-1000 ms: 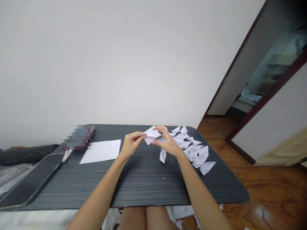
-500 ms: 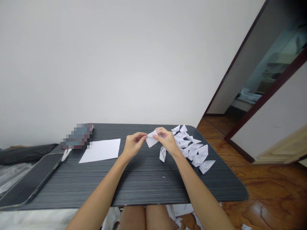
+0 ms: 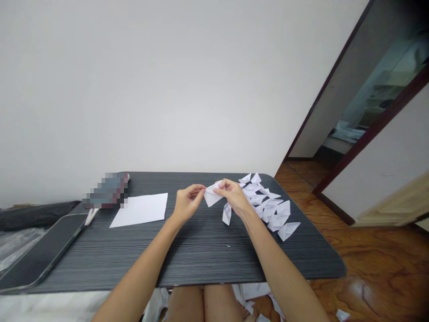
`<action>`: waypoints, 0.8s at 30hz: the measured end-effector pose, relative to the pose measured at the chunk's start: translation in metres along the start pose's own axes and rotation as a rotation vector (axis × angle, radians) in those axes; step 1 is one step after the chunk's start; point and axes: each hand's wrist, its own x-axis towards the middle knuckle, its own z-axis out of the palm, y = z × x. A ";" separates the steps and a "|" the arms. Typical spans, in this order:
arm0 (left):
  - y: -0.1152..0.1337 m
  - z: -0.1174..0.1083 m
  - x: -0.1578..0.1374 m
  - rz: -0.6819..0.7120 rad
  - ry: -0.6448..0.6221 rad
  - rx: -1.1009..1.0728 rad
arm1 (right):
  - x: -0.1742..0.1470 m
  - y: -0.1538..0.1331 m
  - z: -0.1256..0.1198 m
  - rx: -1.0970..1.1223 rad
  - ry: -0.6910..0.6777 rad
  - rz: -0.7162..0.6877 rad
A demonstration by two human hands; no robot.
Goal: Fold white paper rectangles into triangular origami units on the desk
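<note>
A small piece of folded white paper (image 3: 212, 196) is held up above the dark table, between my two hands. The thumb and fingertips of my left hand (image 3: 188, 200) pinch its left corner. On the other side, my right hand (image 3: 233, 193) grips it between thumb and fingers, which hide its right part. One folded paper boat (image 3: 227, 214) rests on the table just below my right hand. Several more folded paper boats (image 3: 278, 220) lie in a loose pile to the right, partly behind my right hand and wrist. A flat white sheet (image 3: 140, 210) lies left of my left hand.
The dark table (image 3: 201, 264) has a rounded right corner and stands against a white wall. At its back left is a blurred-out object (image 3: 107, 191). A dark flat panel (image 3: 43, 250) lies along the left. Paper scraps (image 3: 254, 290) are on the wooden floor.
My right fingers have shifted slightly on the folded paper, and more of its top edge shows. My left hand keeps its pinch. The whole view has moved a little.
</note>
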 end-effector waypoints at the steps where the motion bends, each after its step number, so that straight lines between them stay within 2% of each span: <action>1: 0.000 0.000 0.000 0.002 -0.008 -0.010 | 0.000 0.000 0.001 0.001 0.003 -0.003; 6: -0.002 -0.002 0.001 -0.028 -0.056 -0.048 | -0.002 -0.001 0.003 -0.055 0.010 -0.034; 12: -0.002 -0.005 0.003 -0.042 -0.191 0.036 | -0.001 0.005 0.002 -0.101 -0.010 -0.038; 24: -0.003 -0.004 0.002 0.014 -0.165 0.106 | -0.001 0.002 0.002 -0.148 -0.052 -0.064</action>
